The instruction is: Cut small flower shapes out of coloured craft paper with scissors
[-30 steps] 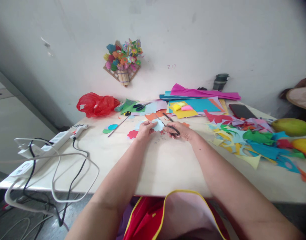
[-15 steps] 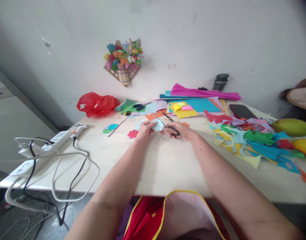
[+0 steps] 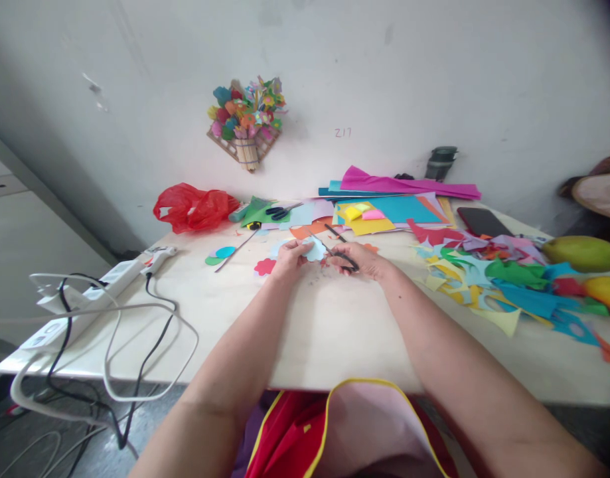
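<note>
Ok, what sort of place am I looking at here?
Probably a craft table in a plain room: a heap of coloured paper scraps, scissors in the right hand, and a bunch of handmade-looking flowers on the wall.

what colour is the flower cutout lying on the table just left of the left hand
Red, in the head view.

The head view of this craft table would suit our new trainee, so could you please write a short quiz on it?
1. Which hand holds the scissors: A) left, B) right, C) neither?
2. True or false: in the view, the red plastic bag lies to the right of the phone.
3. Fill in the colour: the left hand holds a scalloped paper piece that is pale ____.

Key: 1 B; 2 false, it lies to the left; 3 blue.
</note>
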Action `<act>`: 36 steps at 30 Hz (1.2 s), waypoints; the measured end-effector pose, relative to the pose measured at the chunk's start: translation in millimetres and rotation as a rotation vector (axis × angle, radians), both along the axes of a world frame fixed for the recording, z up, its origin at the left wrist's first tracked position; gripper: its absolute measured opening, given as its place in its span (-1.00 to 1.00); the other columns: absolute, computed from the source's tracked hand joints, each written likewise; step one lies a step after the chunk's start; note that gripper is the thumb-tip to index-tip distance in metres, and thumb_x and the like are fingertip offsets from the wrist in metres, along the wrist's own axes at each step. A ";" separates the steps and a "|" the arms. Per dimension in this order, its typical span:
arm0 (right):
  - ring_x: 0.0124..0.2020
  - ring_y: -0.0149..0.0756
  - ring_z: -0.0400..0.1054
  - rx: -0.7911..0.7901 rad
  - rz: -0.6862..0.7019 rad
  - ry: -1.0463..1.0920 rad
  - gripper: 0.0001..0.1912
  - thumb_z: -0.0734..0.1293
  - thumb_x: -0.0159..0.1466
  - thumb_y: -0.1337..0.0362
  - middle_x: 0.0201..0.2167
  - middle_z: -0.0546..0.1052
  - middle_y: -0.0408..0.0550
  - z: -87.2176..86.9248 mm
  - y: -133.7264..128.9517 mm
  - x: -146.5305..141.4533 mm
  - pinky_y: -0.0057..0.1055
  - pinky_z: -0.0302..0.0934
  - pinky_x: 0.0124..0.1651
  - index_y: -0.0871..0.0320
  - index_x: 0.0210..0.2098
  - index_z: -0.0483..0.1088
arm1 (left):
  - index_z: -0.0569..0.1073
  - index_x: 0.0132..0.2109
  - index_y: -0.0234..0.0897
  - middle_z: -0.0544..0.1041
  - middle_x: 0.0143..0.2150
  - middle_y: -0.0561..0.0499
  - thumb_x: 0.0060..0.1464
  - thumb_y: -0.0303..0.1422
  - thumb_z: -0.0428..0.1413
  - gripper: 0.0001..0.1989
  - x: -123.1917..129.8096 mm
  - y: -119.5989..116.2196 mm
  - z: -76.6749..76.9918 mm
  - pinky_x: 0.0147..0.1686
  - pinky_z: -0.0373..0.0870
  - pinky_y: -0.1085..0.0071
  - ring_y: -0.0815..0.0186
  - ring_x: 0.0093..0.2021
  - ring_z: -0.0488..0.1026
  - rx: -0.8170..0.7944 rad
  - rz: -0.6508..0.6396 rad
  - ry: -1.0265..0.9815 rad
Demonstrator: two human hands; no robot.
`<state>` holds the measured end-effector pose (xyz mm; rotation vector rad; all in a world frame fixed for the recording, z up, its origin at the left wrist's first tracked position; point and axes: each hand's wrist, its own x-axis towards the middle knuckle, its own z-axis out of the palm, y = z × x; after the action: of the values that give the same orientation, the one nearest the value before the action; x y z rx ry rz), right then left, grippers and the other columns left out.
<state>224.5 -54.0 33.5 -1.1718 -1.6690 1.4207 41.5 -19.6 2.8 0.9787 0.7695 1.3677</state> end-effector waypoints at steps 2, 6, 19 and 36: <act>-0.72 -0.57 0.15 0.005 0.005 0.013 -0.70 0.52 0.01 0.14 -0.72 0.38 -0.28 -0.2 0.1 -0.1 -0.62 0.03 -0.68 0.16 -0.48 0.38 | 0.37 -0.59 -0.31 0.47 -0.60 0.05 -0.54 -0.24 0.50 -0.53 -0.4 0.3 -0.5 -0.52 0.37 0.42 0.38 -0.58 0.41 0.006 -0.002 0.001; -0.72 -0.57 0.14 0.006 0.007 0.033 -0.73 0.52 0.03 0.19 -0.72 0.37 -0.29 -1.8 1.9 -0.6 -0.63 0.02 -0.70 0.16 -0.46 0.38 | 0.35 -0.59 -0.31 0.46 -0.60 0.06 -0.52 -0.24 0.49 -0.53 -0.8 1.1 -1.3 -0.54 0.34 0.43 0.39 -0.59 0.39 0.014 -0.011 0.005; -0.72 -0.56 0.15 0.027 -0.012 0.059 -0.78 0.52 0.04 0.27 -0.73 0.37 -0.26 -3.6 3.5 -1.8 -0.64 0.02 -0.72 0.17 -0.47 0.40 | 0.38 -0.55 -0.33 0.49 -0.55 0.02 -0.39 -0.31 0.46 -0.61 -1.4 1.6 -2.6 -0.47 0.37 0.39 0.38 -0.56 0.40 -0.001 -0.005 -0.007; -0.69 -0.54 0.18 0.031 -0.036 0.052 -0.81 0.51 0.05 0.30 -0.69 0.39 -0.24 -6.4 4.9 -3.2 -0.61 0.05 -0.69 0.18 -0.45 0.40 | 0.37 -0.54 -0.32 0.45 -0.56 0.05 -0.42 -0.32 0.46 -0.60 0.3 -1.0 1.5 -0.48 0.38 0.44 0.37 -0.52 0.43 -0.027 0.000 -0.004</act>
<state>221.3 -49.1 27.1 -1.1327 -1.6209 1.3877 41.7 -20.5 4.3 0.9547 0.7826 1.3556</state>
